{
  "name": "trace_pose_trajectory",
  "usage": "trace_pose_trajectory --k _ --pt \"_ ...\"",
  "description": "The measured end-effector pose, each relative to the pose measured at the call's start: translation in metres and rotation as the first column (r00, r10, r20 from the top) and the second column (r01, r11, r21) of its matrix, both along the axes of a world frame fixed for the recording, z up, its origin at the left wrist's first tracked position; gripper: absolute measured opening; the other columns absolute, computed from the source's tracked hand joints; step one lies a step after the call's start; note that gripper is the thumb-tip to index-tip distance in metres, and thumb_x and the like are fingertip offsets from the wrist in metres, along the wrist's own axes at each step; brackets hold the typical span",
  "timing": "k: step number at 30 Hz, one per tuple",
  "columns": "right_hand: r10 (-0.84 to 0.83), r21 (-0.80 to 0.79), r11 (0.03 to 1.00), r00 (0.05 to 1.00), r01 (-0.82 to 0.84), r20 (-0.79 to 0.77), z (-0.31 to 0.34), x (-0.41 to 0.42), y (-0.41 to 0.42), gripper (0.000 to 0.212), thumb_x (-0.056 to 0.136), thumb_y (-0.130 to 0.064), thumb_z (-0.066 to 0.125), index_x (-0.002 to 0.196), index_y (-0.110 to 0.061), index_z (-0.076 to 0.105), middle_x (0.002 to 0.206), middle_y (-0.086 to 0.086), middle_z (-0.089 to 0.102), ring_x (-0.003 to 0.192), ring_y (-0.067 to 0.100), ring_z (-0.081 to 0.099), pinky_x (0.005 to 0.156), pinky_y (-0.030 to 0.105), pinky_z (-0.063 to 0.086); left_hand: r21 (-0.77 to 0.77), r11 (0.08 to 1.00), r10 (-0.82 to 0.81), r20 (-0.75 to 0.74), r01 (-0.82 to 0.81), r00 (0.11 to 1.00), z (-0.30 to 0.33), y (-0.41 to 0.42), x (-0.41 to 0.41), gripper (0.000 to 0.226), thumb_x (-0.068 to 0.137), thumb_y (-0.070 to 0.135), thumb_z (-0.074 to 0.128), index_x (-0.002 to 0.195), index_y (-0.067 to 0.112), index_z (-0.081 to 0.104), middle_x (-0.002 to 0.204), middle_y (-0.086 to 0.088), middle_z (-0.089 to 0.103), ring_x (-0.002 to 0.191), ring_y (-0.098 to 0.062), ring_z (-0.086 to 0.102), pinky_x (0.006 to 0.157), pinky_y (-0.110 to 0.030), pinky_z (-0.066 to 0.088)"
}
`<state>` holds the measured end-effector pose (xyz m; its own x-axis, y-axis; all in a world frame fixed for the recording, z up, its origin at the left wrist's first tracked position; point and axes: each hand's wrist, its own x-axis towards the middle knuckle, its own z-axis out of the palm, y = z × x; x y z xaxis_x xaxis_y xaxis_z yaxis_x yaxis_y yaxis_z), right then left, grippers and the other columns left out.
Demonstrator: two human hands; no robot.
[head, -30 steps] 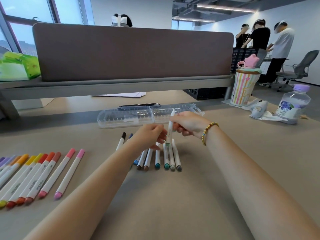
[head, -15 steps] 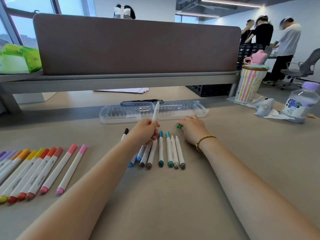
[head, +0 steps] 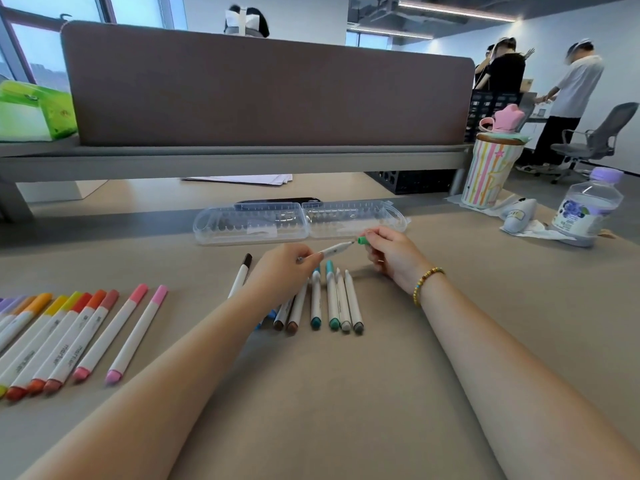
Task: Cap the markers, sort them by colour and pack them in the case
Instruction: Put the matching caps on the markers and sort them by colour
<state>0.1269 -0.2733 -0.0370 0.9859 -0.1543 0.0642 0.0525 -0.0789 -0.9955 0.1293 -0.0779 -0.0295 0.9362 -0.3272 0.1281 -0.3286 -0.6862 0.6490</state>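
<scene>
My left hand grips a white marker that points right, its tip bare. My right hand pinches a green cap a short gap from that tip. Below both hands lies a group of several markers with teal, grey and brown ends, some without caps, and a black-capped marker to their left. A row of capped yellow, orange, red and pink markers lies at the left. The clear plastic case lies open behind the hands.
A desk divider and shelf rise behind the case, with a black phone under it. At the right stand a striped cup, a water bottle and a small white object on tissue. People stand at the far right.
My right hand picked the green cap up off the desk and brought it to the marker's tip. My left hand tilted the marker from upright to pointing right.
</scene>
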Motion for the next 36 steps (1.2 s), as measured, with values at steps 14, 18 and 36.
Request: trace_pose_trajectory --k 14,18,36 --pt "-0.016 0.037 0.999 0.999 0.015 0.032 0.007 -0.002 0.004 0.023 0.099 -0.011 0.042 0.083 -0.013 0.059 0.064 -0.001 0.04 0.055 0.008 0.034 0.048 0.018 0.028 -0.084 0.996 -0.035 -0.032 0.032 0.999 0.0 0.0 0.001 0.03 0.097 0.039 0.043 0.092 0.02 0.066 0.059 0.002 0.046 0.045 -0.011 0.033 0.047 -0.023 0.03" --pt "0.003 0.016 1.0 1.0 -0.004 0.026 0.006 -0.002 0.008 0.024 0.099 -0.012 0.042 0.084 -0.012 0.061 0.066 0.0 0.043 0.057 0.009 0.037 0.05 0.02 0.03 -0.107 0.994 -0.044 -0.038 0.039 0.998 0.0 0.0 0.001 0.029 0.097 0.038 0.044 0.092 0.02 0.066 0.061 0.002 0.046 0.046 -0.01 0.032 0.046 -0.022 0.03" --pt "-0.043 0.011 0.999 0.997 0.043 0.07 0.022 -0.001 0.039 0.013 0.1 -0.024 0.041 0.104 -0.015 0.049 0.063 -0.001 0.044 0.052 0.008 0.04 0.043 0.017 0.031 -0.281 0.959 -0.071 -0.139 0.029 0.988 0.013 -0.031 -0.023 0.04 0.101 0.032 0.033 0.074 0.017 0.058 0.056 0.002 0.042 0.046 -0.01 0.034 0.048 -0.024 0.03"
